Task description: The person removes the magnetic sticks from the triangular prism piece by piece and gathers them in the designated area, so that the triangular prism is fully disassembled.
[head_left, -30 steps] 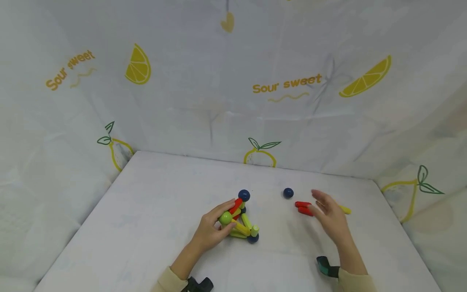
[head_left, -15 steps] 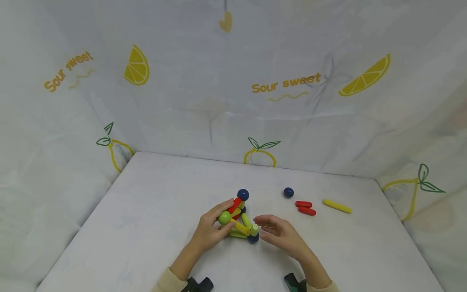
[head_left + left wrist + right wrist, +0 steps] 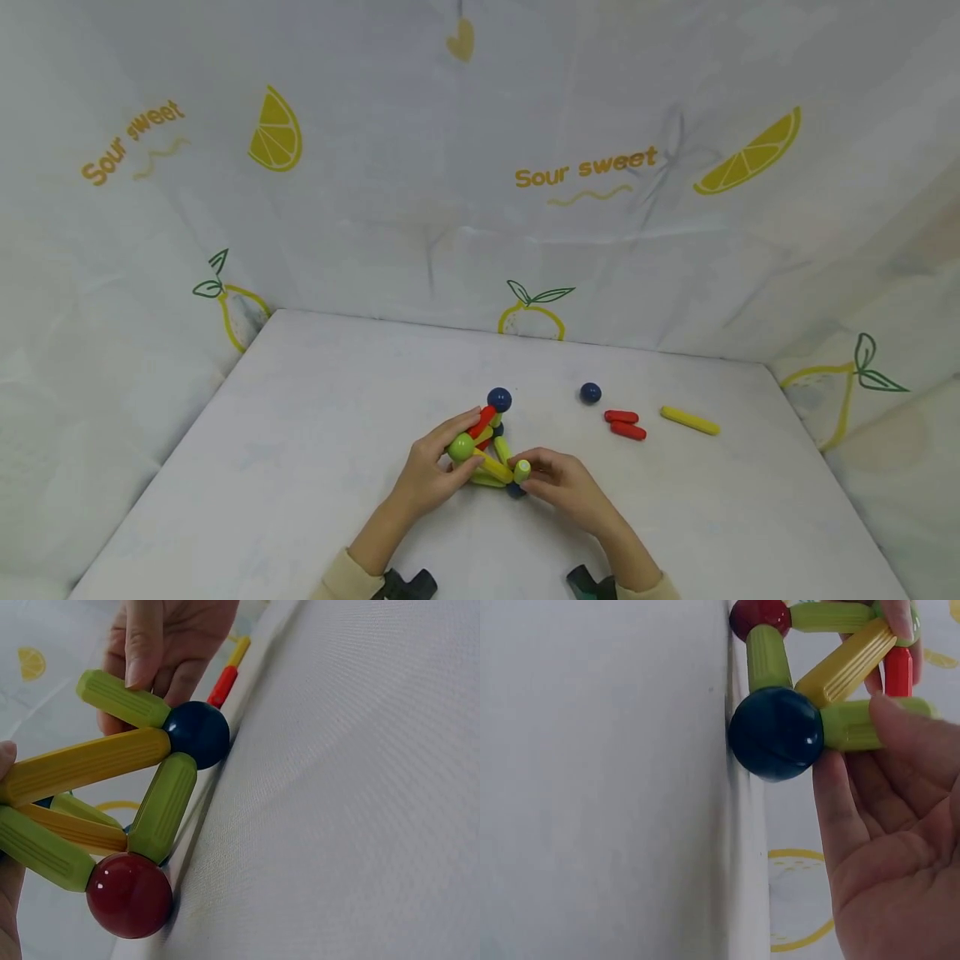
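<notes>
On the table stands a frame of ribbed magnetic building sticks and balls. My left hand (image 3: 429,471) grips it at the upper left, fingers and thumb around the green ball (image 3: 461,447), where a yellow stick (image 3: 86,766) and a red stick (image 3: 482,422) meet. My right hand (image 3: 573,492) pinches a short green stick (image 3: 847,724) between thumb and fingers. That stick rises from the blue ball (image 3: 776,735) at the frame's near right corner. Low in the left wrist view, a dark red ball (image 3: 129,895) joins more green sticks. Another blue ball (image 3: 499,400) tops the frame's far end.
Right of the frame, a loose blue ball (image 3: 590,393), two red sticks (image 3: 627,431) and a longer yellow stick (image 3: 690,420) lie on the white table (image 3: 337,375). A lemon-print cloth (image 3: 405,167) hangs behind the table's back edge.
My right hand has come left from beside the loose red sticks to the frame and now pinches the upright green stick. The left hand has kept its hold in place.
</notes>
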`<action>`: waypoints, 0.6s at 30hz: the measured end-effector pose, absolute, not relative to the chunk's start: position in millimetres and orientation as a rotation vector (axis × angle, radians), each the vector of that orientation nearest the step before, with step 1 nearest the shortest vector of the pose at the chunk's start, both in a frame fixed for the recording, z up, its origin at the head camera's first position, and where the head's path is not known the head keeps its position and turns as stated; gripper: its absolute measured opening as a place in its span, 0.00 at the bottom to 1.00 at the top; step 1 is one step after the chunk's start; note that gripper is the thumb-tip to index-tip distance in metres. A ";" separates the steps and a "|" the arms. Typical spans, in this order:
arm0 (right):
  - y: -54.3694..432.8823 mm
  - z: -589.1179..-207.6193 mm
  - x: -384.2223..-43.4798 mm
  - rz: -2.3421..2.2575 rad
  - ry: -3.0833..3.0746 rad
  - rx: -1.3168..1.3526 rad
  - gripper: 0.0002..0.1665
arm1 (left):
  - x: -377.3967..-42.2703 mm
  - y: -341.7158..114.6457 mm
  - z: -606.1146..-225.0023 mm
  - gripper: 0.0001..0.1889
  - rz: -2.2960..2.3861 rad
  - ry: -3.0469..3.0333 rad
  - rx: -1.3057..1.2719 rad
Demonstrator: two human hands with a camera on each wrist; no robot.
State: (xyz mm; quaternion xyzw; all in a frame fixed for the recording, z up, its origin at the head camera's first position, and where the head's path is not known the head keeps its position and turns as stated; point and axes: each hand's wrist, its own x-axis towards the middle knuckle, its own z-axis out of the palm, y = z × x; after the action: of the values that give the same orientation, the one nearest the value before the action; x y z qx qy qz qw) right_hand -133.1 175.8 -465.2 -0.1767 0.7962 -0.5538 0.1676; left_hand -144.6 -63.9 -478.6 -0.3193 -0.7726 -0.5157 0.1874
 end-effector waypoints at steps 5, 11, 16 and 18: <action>175.2 -468.6 -133.2 -1.546 2.341 -0.528 0.18 | -144.6 -64.8 -478.3 0.28 -1.417 -2.175 -0.912; 175.8 -472.1 -134.2 -1.549 2.402 -0.447 0.17 | -145.6 -65.7 -480.4 0.28 -1.402 -2.187 -0.914; 178.6 -478.4 -137.9 -1.586 2.388 -0.373 0.14 | -146.7 -65.6 -480.7 0.28 -1.401 -2.182 -0.917; 179.6 -479.6 -138.4 -1.621 2.357 -0.372 0.14 | -146.5 -65.8 -479.9 0.28 -1.404 -2.183 -0.914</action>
State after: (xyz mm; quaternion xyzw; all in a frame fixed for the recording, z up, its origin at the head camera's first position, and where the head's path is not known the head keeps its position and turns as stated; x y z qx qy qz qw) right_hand -138.4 179.6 -479.6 -0.1280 0.8103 -0.5573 0.1280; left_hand -146.5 -65.8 -479.9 -0.3260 -0.7782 -0.5006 0.1937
